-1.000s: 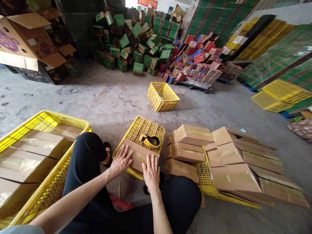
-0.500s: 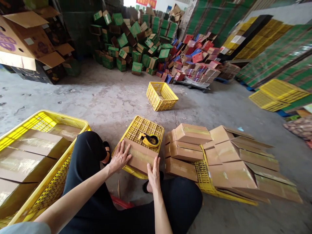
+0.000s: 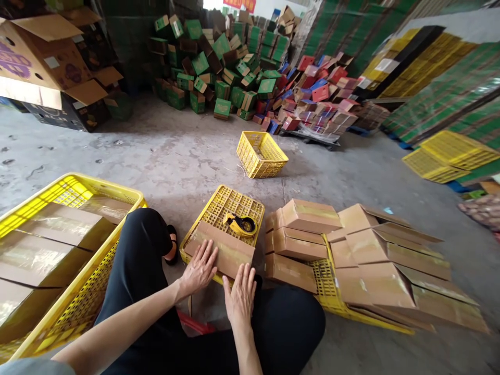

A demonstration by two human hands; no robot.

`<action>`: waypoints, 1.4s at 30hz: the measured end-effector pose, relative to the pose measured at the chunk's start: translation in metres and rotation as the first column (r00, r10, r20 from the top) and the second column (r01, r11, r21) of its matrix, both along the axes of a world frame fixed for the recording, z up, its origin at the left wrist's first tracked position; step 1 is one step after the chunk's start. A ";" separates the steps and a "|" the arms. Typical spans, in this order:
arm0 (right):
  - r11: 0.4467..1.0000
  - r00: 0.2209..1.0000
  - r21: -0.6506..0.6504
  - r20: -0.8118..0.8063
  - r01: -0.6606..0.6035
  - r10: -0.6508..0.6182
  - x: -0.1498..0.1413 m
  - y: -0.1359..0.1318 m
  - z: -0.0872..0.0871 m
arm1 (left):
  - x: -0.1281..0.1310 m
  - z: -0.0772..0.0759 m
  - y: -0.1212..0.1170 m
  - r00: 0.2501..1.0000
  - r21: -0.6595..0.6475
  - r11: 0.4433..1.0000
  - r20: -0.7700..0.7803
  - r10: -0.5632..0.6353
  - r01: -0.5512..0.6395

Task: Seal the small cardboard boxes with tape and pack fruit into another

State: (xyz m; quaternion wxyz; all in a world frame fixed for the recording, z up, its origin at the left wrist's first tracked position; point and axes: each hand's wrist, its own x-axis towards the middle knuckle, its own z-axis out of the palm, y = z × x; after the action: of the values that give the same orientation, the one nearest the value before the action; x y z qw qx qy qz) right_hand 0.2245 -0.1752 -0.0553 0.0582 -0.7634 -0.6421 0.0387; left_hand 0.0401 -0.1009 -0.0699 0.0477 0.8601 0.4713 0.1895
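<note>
A flat brown cardboard box [image 3: 224, 247] with a strip of clear tape lies on an upturned yellow crate [image 3: 230, 205] in front of me. My left hand [image 3: 200, 269] rests flat on the box's near left part, fingers spread. At the box's near right edge my right hand [image 3: 240, 298] lies flat, fingers stretched out. A yellow tape dispenser [image 3: 241, 224] sits on the crate just beyond the box. My legs in black trousers frame the crate.
A big yellow crate [image 3: 74, 297] with taped brown boxes stands at my left. A stack of brown boxes [image 3: 308, 234] and folded cartons [image 3: 390, 265] lies to the right. A small yellow crate [image 3: 261, 154] sits further out, before heaps of green and red boxes.
Both hands slid toward me along the box top; the left moved from the box's left edge onto its near face, the right dropped to the near right edge.
</note>
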 end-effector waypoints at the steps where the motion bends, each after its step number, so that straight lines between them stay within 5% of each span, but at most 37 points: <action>1: 1.000 1.000 0.003 0.011 -0.024 0.024 -0.003 0.001 0.003 | 0.002 0.000 -0.003 1.000 -0.008 1.000 -0.003 -0.010 0.010; 10: 0.989 0.990 -0.049 0.008 -0.138 0.139 -0.028 0.022 0.028 | -0.003 0.011 -0.001 0.993 -0.136 0.985 -0.030 -0.116 0.111; 17: 0.975 0.977 -0.073 -0.052 -0.211 0.207 -0.032 0.047 0.040 | -0.003 0.026 0.013 0.977 -0.153 0.967 0.095 -0.190 0.203; 23: 0.971 0.978 -0.125 -0.060 -0.204 0.198 -0.034 0.064 0.024 | -0.007 0.032 0.030 0.997 -0.152 0.986 0.042 -0.058 0.064; 28: 0.965 0.980 -0.174 -0.069 -0.198 0.189 -0.037 0.063 0.013 | -0.010 0.027 0.038 0.998 -0.152 0.986 0.017 -0.064 0.066; 34: 0.972 0.987 -0.175 -0.013 -0.158 0.159 -0.036 0.062 0.021 | -0.018 0.013 0.043 0.999 -0.055 0.998 0.028 0.021 -0.020; 39: 0.977 0.996 -0.206 0.075 0.059 -0.045 -0.002 0.059 0.032 | -0.034 0.007 0.050 0.995 0.005 0.995 -0.001 0.100 -0.100; 42: 0.980 0.993 -0.182 0.101 0.083 -0.065 0.007 0.058 0.033 | -0.033 0.004 0.049 0.992 0.031 0.991 0.001 0.129 -0.129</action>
State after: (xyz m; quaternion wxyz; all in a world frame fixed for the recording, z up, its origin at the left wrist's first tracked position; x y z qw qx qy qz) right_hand 0.2312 -0.1174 -0.0223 -0.0421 -0.7899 -0.6088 0.0602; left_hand 0.0067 -0.0521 -0.0656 0.0215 0.8285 0.5230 0.1989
